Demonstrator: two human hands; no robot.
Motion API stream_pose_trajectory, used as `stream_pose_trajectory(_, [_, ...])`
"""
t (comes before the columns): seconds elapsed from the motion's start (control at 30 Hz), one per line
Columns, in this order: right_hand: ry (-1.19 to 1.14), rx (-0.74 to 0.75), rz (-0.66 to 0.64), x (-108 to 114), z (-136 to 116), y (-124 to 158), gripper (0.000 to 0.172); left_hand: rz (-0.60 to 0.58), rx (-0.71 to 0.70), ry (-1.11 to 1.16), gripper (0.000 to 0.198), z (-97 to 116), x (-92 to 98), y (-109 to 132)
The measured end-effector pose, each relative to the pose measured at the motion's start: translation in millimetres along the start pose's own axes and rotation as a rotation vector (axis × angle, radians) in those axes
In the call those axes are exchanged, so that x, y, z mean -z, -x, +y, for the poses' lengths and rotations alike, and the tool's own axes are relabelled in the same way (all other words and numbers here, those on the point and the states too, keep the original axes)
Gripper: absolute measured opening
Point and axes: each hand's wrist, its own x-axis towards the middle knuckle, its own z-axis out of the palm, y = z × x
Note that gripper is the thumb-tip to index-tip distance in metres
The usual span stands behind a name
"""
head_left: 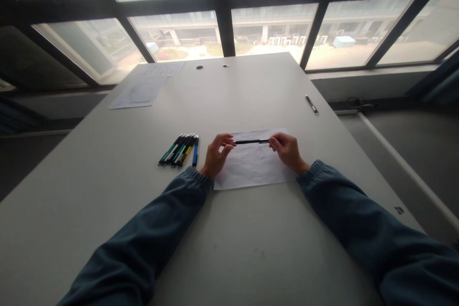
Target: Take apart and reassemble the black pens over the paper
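A black pen (249, 142) is held level between my two hands, above a sheet of white paper (251, 172). My left hand (216, 153) pinches its left end between thumb and fingers. At the other end, by the clip, my right hand (288, 150) grips it with the fingertips. Faint marks show on the paper, which lies partly under both hands. Just left of my left hand lies a row of several pens (175, 150), with green, black and yellow barrels. A blue pen (195, 150) rests at the right end of that row.
Another pen (311, 104) lies alone near the right edge of the white table (236, 100). At the far left are printed sheets (138, 90). Two round holes, one larger (199, 67), sit near the back edge. A small dark mark (399, 210) is at the right edge. Windows stand behind.
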Motion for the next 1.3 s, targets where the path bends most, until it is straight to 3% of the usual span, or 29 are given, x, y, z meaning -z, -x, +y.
stream_pose_trajectory(0.3, [0.007, -0.011, 0.012, 0, 2, 0, 0.039, 0.071, -0.224, -0.229, 0.018, 10, -1.6, -3])
stream_pose_trajectory(0.4, [0.017, -0.013, 0.014, 0, 1, 0, 0.041, 0.058, -0.231, -0.268, 0.013, 12, -1.5, -3])
stream_pose_trajectory(1.3, [-0.100, -0.015, -0.065, -1, 6, 1, 0.025, -0.042, -0.117, -0.246, 0.047, 11, 0.7, -2])
